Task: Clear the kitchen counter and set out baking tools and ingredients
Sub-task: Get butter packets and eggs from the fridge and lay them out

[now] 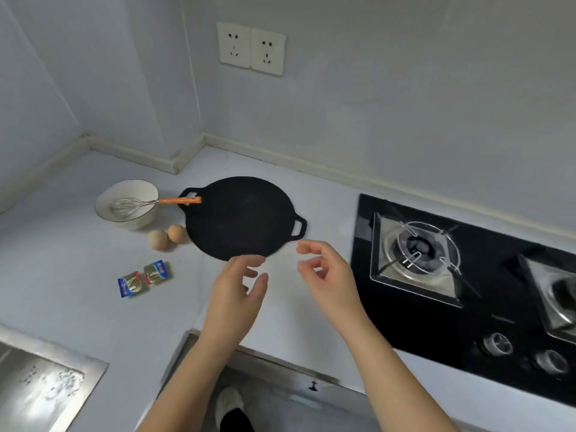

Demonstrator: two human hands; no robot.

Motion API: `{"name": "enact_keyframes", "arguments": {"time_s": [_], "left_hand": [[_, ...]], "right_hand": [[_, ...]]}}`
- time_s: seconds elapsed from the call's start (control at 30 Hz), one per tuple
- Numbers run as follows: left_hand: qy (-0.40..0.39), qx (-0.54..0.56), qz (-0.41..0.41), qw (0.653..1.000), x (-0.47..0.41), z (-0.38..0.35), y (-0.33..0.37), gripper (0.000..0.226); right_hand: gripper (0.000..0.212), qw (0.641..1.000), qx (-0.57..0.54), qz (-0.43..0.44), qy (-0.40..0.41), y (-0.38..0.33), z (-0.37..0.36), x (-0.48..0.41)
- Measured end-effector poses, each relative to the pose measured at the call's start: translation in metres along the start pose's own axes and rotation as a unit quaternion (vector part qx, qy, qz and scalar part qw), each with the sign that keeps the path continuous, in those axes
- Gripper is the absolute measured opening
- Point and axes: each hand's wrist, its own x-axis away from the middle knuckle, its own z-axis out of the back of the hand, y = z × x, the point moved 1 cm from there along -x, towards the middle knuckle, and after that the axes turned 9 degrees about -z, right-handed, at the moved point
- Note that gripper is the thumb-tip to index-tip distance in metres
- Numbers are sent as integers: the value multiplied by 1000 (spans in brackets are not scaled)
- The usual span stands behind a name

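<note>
A flat black griddle pan (240, 216) with two loop handles lies on the white counter (93, 307). To its left stands a white bowl (127, 204) holding a wire whisk with an orange handle (177, 200) that reaches over the pan's rim. Two brown eggs (166, 236) lie in front of the bowl. Two small foil butter packets (145, 277) rest nearer the front. My left hand (237, 288) hovers just in front of the pan's near edge, fingers relaxed, holding nothing. My right hand (327, 272) hangs beside it, fingers loosely curled, empty.
A black glass gas hob (467, 291) with two burners and knobs fills the right of the counter. A steel sink (40, 381) sits at the front left. Two wall sockets (251, 48) are on the back wall. A slippered foot shows on the floor below.
</note>
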Motion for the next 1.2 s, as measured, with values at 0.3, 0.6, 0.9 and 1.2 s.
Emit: {"name": "enact_keyframes", "arguments": {"time_s": [0.3,0.6,0.9,1.2], "left_hand": [[-87,139,-133,978,87,-115,174,25],[-194,164,-214,943,138,-215,280,29],[-279,196,-253,905,159,-343,357,32],[-375,250,-294,843,174,-492,454,30]], "right_hand": [[37,979,-98,55,168,18,191,143],[35,943,-130,59,302,53,319,234],[32,910,-137,28,391,112,439,264],[30,866,-115,-14,487,155,586,282]]}}
